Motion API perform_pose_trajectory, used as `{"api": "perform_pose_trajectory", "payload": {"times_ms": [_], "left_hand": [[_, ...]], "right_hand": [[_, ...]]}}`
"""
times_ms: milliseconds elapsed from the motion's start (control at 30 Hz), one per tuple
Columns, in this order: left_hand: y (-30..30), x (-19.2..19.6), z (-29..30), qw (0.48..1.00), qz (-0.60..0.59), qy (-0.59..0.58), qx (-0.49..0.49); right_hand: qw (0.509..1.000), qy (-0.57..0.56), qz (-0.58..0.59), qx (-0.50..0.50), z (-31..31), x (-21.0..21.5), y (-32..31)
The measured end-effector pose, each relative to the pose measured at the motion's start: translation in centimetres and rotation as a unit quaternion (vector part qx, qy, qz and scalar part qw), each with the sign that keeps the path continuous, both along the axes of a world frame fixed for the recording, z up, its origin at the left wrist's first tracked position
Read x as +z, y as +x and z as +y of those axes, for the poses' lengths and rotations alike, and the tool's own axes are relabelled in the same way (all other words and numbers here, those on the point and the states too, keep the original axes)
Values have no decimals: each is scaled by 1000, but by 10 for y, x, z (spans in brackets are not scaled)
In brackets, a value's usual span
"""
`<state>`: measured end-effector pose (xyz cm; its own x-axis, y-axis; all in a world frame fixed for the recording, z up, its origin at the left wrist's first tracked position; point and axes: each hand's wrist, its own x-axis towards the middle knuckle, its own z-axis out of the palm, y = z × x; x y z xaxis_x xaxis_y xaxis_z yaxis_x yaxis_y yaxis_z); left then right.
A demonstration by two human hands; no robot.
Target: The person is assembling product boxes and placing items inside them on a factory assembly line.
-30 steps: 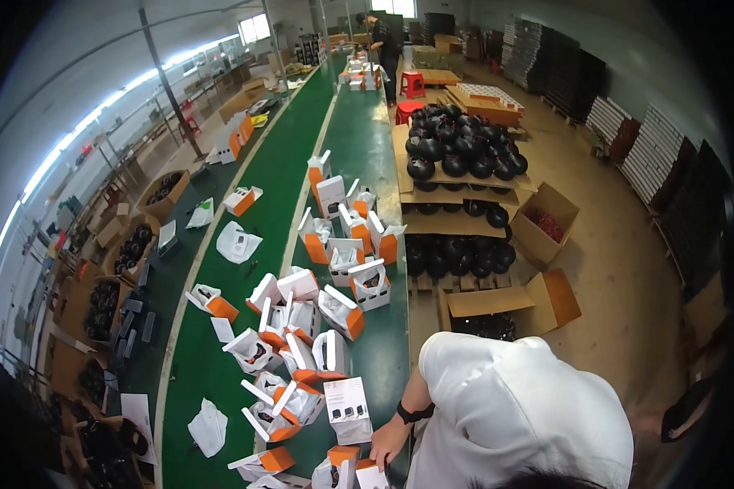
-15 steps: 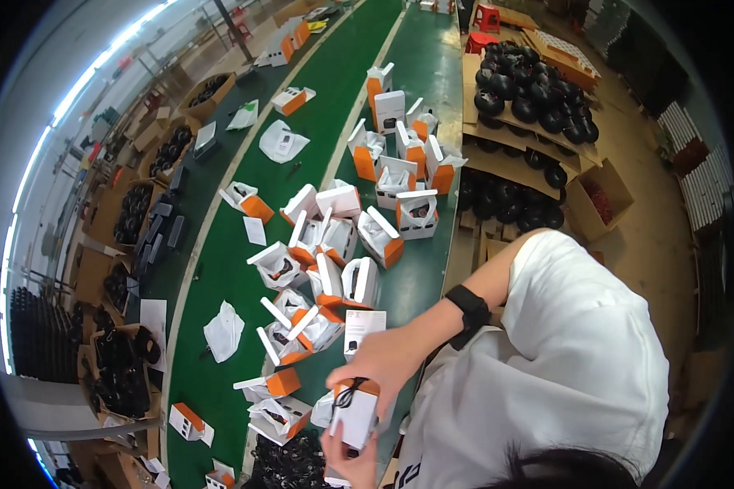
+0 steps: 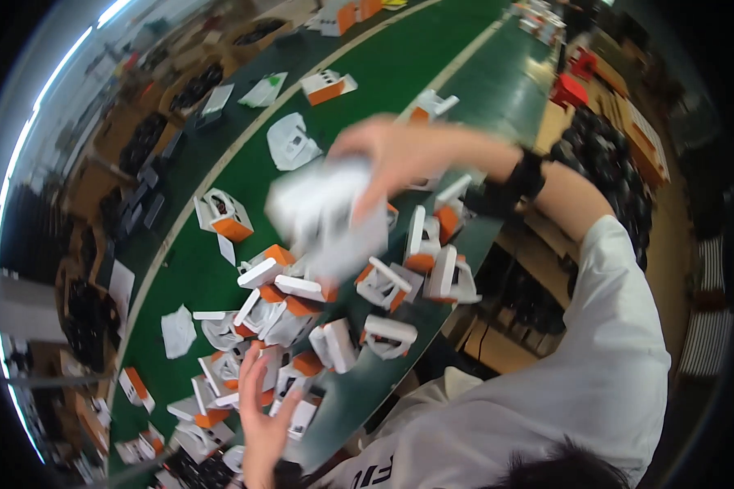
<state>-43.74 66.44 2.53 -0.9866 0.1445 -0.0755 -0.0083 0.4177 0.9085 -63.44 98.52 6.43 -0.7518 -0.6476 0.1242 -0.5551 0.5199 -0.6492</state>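
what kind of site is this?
Likely a factory packing line. A long green conveyor belt carries many open white-and-orange cartons; dark round parts sit stacked beside it. The right hand lifts a blurred white box.

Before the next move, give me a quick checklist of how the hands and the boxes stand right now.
1. Right hand grips the white box: ok, though blurred.
2. Box lifted off the green belt: ok.
3. Left hand free: ok, open above the pile of white and orange boxes.
4. Held box's flaps shut: cannot tell.
5. Bare belt beyond the pile: ok.
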Motion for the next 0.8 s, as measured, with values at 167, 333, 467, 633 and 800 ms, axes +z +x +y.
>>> {"api": "perform_pose_trajectory", "payload": {"times_ms": [167,333,467,633,800], "left_hand": [[-108,4,19,982,-144,-118,-31],[-273,-50,64,964,-190,-163,-91],[-395,-149,97,958,-136,-246,-57],[-492,-244,161,919,-57,-389,26],[-505,-302,199,890,34,-444,97]], "right_hand": [[947,84,161,-265,177,-35,-216],[880,75,101,-458,301,-130,-308],[886,44,55,-459,362,-202,-331],[870,-7,-6,-493,384,-247,-345],[873,32,-127,-469,391,-253,-334]]}}
